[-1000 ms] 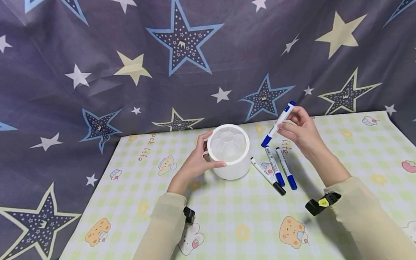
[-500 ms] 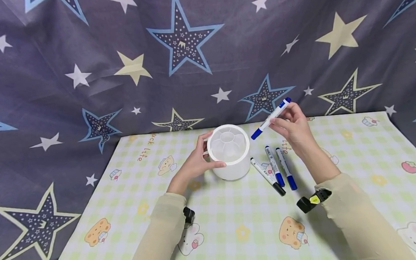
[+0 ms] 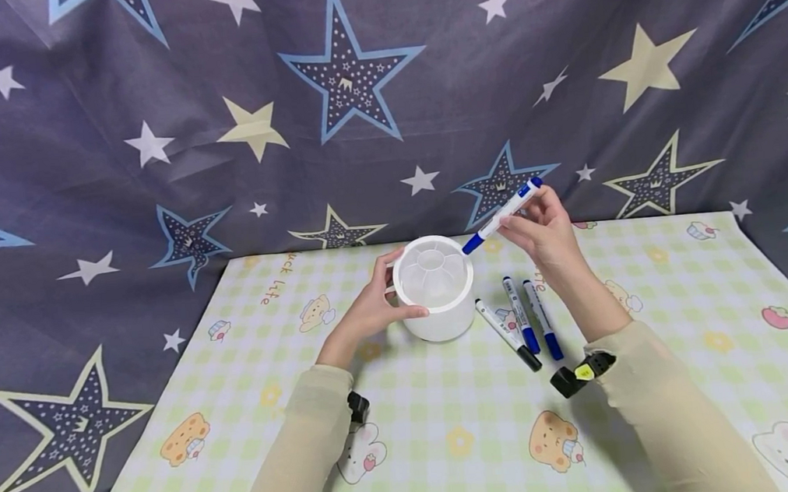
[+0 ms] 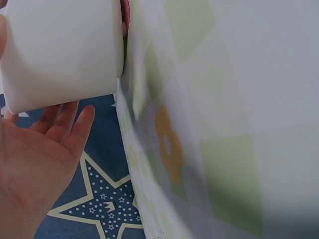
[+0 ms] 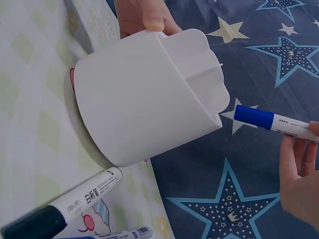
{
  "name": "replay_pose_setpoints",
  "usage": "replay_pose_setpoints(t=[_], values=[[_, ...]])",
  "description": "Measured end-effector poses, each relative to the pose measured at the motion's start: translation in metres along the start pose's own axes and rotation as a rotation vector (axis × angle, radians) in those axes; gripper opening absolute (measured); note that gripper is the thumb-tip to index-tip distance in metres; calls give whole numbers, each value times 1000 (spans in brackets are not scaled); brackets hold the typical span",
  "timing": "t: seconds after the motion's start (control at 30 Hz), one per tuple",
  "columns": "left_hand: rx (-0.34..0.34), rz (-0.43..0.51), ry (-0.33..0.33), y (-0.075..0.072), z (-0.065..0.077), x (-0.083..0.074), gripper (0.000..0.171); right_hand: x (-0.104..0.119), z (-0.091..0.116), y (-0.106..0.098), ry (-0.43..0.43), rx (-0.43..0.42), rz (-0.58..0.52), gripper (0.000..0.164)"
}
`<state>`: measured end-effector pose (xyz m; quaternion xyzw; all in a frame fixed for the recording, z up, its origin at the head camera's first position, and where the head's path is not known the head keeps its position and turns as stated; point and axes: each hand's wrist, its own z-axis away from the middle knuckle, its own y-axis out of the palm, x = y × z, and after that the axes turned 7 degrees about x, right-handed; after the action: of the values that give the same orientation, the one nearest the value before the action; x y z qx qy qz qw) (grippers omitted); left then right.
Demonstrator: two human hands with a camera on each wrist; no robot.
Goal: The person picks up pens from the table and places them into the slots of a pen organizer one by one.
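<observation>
A white round pen holder (image 3: 439,324) with clear petal-shaped compartments stands upright on the table. My left hand (image 3: 375,302) grips it from the left side, thumb at the front of its rim. In the left wrist view, fingers (image 4: 65,124) lie along the holder's white wall (image 4: 62,50). My right hand (image 3: 549,236) pinches a white marker (image 3: 504,213) with a blue cap, tilted, cap end down, near the holder's right rim. The right wrist view shows the blue cap (image 5: 254,117) apart from the holder (image 5: 139,99).
To the right of the holder lie a black-capped marker (image 3: 507,332) and two blue-capped markers, one nearer (image 3: 521,314) and one further right (image 3: 543,319). A checked cloth (image 3: 412,447) covers the table. Behind it hangs a dark star-patterned curtain (image 3: 209,59).
My right hand has moved left with the marker, bringing its blue cap to the holder's rim and tilting the marker flatter. The left hand and holder have stayed put.
</observation>
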<state>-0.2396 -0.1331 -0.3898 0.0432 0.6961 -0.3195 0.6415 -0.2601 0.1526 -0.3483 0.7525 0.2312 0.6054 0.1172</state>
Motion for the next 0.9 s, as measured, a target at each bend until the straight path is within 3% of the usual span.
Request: replay_pose_setpoints(t=[0.9], values=[[-2,-10,-16,0,0,-1,107,-17,-8,18,2,30,-5,42]])
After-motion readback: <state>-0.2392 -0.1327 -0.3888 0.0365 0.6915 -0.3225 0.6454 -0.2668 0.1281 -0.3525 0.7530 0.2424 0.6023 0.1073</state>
